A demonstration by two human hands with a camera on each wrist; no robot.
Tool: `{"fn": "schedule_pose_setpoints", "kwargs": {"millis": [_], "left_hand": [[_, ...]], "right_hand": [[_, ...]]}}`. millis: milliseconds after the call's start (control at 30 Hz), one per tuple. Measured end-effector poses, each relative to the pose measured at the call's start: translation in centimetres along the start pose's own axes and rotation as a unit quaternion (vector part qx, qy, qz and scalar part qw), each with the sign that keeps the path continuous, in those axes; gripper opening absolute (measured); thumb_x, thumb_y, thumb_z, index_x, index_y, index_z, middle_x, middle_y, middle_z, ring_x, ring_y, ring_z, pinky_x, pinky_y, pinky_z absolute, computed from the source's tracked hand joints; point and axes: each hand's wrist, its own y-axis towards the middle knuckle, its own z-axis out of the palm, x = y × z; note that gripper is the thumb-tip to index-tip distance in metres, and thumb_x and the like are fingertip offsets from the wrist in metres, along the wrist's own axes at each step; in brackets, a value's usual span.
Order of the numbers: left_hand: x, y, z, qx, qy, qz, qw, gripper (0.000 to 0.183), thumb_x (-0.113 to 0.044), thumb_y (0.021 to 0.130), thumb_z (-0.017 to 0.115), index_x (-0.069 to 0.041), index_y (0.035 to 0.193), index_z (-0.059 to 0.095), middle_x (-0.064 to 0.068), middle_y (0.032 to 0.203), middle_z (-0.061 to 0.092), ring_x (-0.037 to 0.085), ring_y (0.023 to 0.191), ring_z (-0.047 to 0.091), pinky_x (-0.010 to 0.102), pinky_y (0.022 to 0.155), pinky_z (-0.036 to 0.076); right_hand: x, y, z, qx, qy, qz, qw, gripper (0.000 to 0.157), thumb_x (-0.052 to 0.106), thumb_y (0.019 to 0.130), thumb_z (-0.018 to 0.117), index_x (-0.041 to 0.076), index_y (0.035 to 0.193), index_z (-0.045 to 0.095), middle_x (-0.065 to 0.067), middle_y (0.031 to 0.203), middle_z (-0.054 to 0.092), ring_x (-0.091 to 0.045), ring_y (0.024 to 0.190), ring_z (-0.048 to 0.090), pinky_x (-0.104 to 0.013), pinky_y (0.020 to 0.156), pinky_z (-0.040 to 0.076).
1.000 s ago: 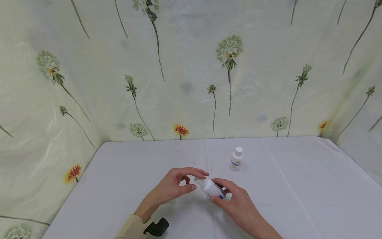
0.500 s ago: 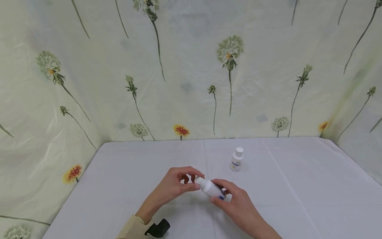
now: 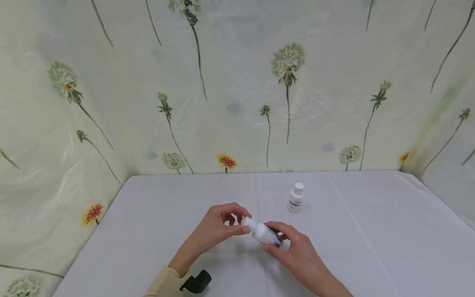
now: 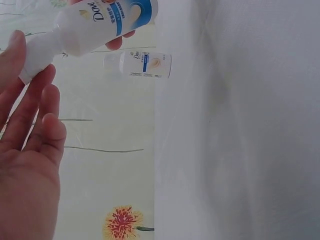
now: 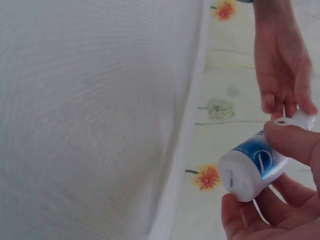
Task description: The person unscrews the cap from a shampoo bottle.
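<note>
My right hand (image 3: 298,247) grips a small white lotion bottle (image 3: 267,234) with a blue-patterned Dove label, thumb on one side and fingers on the other. The bottle is held above the table, tilted so its top points up and to the left. My left hand (image 3: 219,222) pinches the white cap (image 4: 37,57) between thumb and fingertips, right at the bottle's neck. The right wrist view shows the bottle's round base (image 5: 240,175) facing the camera. A second, similar capped bottle (image 3: 295,200) stands upright farther back on the table.
A white cloth covers the table (image 3: 371,231). Behind and beside it hangs a pale curtain (image 3: 237,82) printed with dandelions and orange flowers. A black strap piece (image 3: 196,282) sits at the left wrist by the beige sleeve (image 3: 163,282).
The left index finger, earlier stretched over the cap's top, has bent back, and the left thumb has come in to pinch the cap. The right hand keeps its hold on the bottle, barely shifting.
</note>
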Motion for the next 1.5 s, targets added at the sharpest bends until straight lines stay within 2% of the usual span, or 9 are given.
{"fn": "schedule_pose_setpoints", "kwargs": {"millis": [233,433,567,767,867,1100,1333,1500], "left_hand": [[0.1,-0.1,-0.3,-0.007,-0.010,0.011,0.9999,0.023,-0.017,0.082,0.082,-0.017,0.102,0.072,-0.002,0.088,0.062,0.035,0.088,0.053,0.026,0.067,0.044],[0.0,0.0,-0.3,-0.006,-0.008,0.006,0.9999,0.025,-0.019,0.083,0.081,-0.015,0.106,0.072,-0.003,0.088,0.062,0.031,0.089,0.054,0.024,0.067,0.044],[0.1,0.0,-0.3,-0.001,-0.009,0.002,1.0000,0.028,-0.018,0.084,0.080,-0.011,0.110,0.071,-0.003,0.091,0.064,0.036,0.092,0.055,0.025,0.067,0.045],[0.1,0.0,-0.3,0.011,-0.013,-0.002,0.9999,0.025,-0.017,0.085,0.079,-0.019,0.109,0.071,-0.004,0.092,0.064,0.039,0.093,0.055,0.026,0.067,0.046],[0.2,0.0,-0.2,0.012,-0.011,-0.005,0.9999,0.024,-0.015,0.085,0.079,-0.020,0.107,0.070,-0.004,0.093,0.064,0.036,0.091,0.056,0.026,0.068,0.047],[0.5,0.1,0.0,0.013,-0.014,-0.013,0.9997,0.029,-0.009,0.084,0.078,-0.021,0.108,0.067,-0.005,0.101,0.065,0.019,0.087,0.058,0.028,0.067,0.049],[0.6,0.0,0.0,0.035,0.006,-0.021,0.9992,0.040,-0.011,0.089,0.073,-0.027,0.126,0.066,-0.011,0.112,0.067,0.016,0.094,0.059,0.030,0.075,0.052],[0.7,0.0,0.1,0.054,0.003,-0.027,0.9982,0.035,-0.012,0.092,0.069,-0.029,0.122,0.069,-0.013,0.114,0.068,0.015,0.097,0.058,0.031,0.077,0.051]], "right_hand": [[-0.3,0.1,0.0,0.004,-0.005,-0.001,1.000,0.043,0.020,0.080,0.083,0.031,0.118,0.065,0.014,0.106,0.063,-0.011,0.093,0.056,-0.039,0.084,0.045],[-0.6,0.1,-0.1,-0.001,-0.010,0.002,1.000,0.042,0.020,0.080,0.083,0.032,0.116,0.065,0.015,0.106,0.064,-0.010,0.092,0.059,-0.034,0.079,0.047],[-0.8,0.2,-0.1,-0.002,0.000,0.001,1.000,0.043,0.017,0.080,0.082,0.032,0.116,0.063,0.016,0.109,0.064,-0.009,0.093,0.061,-0.033,0.083,0.050],[-0.9,0.4,-0.1,-0.005,0.027,-0.008,1.000,0.046,0.011,0.080,0.081,0.028,0.119,0.063,0.014,0.114,0.063,-0.008,0.099,0.063,-0.032,0.091,0.050],[-1.0,0.4,-0.2,-0.004,0.038,-0.006,0.999,0.048,0.010,0.081,0.081,0.029,0.121,0.062,0.014,0.116,0.063,-0.008,0.103,0.062,-0.030,0.092,0.049],[-1.1,0.3,-0.2,-0.006,0.061,-0.009,0.998,0.053,0.009,0.082,0.080,0.030,0.127,0.060,0.011,0.123,0.061,-0.010,0.110,0.060,-0.026,0.092,0.049],[-1.2,0.4,-0.2,-0.013,0.071,-0.024,0.997,0.053,0.003,0.080,0.080,0.021,0.127,0.061,0.008,0.123,0.061,-0.013,0.113,0.058,-0.027,0.093,0.049],[-1.0,0.4,-0.3,-0.013,0.056,-0.006,0.998,0.052,0.008,0.080,0.081,0.023,0.126,0.061,0.009,0.123,0.062,-0.016,0.114,0.060,-0.035,0.096,0.048]]}}
